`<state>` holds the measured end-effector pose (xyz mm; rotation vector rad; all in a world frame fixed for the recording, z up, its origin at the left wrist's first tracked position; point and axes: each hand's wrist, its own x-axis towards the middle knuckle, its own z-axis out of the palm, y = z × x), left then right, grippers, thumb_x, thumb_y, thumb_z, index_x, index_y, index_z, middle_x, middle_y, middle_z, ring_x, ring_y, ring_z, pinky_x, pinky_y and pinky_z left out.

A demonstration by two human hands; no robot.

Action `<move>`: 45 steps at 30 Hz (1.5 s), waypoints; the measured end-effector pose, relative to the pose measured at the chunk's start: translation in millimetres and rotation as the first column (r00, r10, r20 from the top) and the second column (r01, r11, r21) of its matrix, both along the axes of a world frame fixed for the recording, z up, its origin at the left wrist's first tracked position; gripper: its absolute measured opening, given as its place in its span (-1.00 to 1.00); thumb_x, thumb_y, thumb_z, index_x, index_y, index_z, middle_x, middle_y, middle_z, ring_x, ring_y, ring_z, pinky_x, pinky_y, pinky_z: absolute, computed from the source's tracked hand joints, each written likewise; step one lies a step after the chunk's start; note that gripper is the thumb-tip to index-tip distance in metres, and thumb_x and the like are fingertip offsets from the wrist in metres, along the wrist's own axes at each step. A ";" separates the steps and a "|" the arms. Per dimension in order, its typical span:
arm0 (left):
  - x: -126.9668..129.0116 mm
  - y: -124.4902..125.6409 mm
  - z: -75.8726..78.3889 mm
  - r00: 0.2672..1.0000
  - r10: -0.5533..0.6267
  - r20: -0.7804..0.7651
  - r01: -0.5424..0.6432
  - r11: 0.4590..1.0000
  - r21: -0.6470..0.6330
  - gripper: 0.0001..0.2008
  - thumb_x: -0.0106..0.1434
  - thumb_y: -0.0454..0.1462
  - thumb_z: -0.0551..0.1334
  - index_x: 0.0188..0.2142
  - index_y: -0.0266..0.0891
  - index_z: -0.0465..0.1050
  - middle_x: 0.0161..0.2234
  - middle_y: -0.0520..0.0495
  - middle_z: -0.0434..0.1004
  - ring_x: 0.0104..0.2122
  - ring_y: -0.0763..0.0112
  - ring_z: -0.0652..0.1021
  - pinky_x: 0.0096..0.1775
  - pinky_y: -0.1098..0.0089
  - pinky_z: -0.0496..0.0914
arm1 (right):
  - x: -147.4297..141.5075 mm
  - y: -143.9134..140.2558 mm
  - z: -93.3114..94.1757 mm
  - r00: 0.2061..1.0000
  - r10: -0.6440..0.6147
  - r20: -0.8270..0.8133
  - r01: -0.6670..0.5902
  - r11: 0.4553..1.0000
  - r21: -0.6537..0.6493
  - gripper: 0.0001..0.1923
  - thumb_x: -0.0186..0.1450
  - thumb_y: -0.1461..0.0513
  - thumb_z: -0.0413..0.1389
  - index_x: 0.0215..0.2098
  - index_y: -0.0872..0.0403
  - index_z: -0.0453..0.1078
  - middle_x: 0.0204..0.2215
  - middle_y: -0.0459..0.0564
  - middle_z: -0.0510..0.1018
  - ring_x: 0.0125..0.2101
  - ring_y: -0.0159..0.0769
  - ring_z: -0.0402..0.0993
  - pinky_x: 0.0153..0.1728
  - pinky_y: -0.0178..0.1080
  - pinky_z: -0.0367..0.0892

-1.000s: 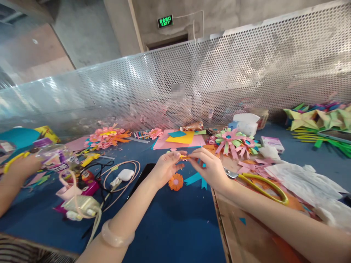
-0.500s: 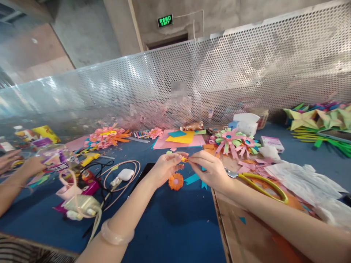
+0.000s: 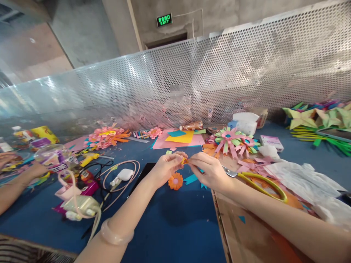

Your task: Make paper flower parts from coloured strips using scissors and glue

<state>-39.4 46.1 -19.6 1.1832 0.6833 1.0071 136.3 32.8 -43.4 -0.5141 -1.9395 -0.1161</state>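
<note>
Blue felt covers the table (image 3: pixel 175 226) under my arms, with a perforated metal screen (image 3: pixel 219 80) running across the upper half of the frame. At the centre of the picture my left hand (image 3: pixel 164 168) and right hand (image 3: pixel 208 171) meet, and the fingertips of both are pinched together on a small orange paper piece (image 3: pixel 184 160), held just above the felt. My thumbs and forefingers are closed on it from either side; the other fingers curl loosely.

Just below my left hand, an orange paper flower (image 3: pixel 176 181) lies on the felt, and teal paper scraps (image 3: pixel 192 178) sit beside it under my right hand. A pale bangle (image 3: pixel 116 233) circles my left wrist at lower centre-left.

To the right of my right forearm, yellow-handled scissors (image 3: pixel 260 182) rest on a brown cardboard sheet (image 3: pixel 246 233). Above them, right of centre, stand pink and green paper flowers (image 3: pixel 233 140). Left of centre lie a white earbud case (image 3: pixel 125 174) and a coiled cable (image 3: pixel 120 182).

At the far left edge, another person's hand (image 3: pixel 33 170) rests among coloured clutter.
</note>
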 end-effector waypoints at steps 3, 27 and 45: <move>1.9 -2.0 1.6 1.000 0.014 0.014 -0.014 1.000 0.026 -0.84 0.02 -0.24 0.38 -0.43 -0.31 0.57 -0.29 -0.06 0.43 -0.36 0.47 0.41 -0.26 0.41 0.30 | -0.3 -0.9 0.1 1.000 0.002 0.003 -0.002 1.000 0.001 -0.83 0.26 0.42 0.00 -0.30 0.12 0.40 -0.38 0.09 0.53 -0.37 -0.28 0.44 -0.36 -0.23 0.41; 3.0 -1.0 -1.4 1.000 -0.014 0.014 0.014 0.998 -0.059 -0.87 0.10 -0.24 0.33 -0.39 -0.29 0.56 -0.34 -0.07 0.48 -0.35 0.48 0.44 -0.32 0.46 0.31 | 0.2 1.0 -2.9 0.999 -0.018 -0.032 0.017 0.999 -0.032 -0.81 0.27 0.39 -0.02 -0.27 0.09 0.40 -0.37 0.07 0.50 -0.34 -0.27 0.43 -0.32 -0.22 0.41; 4.4 1.6 6.9 0.994 0.104 -0.021 -0.105 0.994 -0.037 -0.71 0.11 -0.10 0.27 -0.49 -0.33 0.52 -0.35 -0.14 0.52 -0.33 0.38 0.48 -0.36 0.44 0.33 | 2.2 6.4 -2.3 0.993 -0.095 0.072 0.097 0.995 -0.012 -0.85 0.28 0.37 -0.02 -0.37 0.10 0.37 -0.42 0.06 0.48 -0.38 -0.27 0.39 -0.37 -0.24 0.36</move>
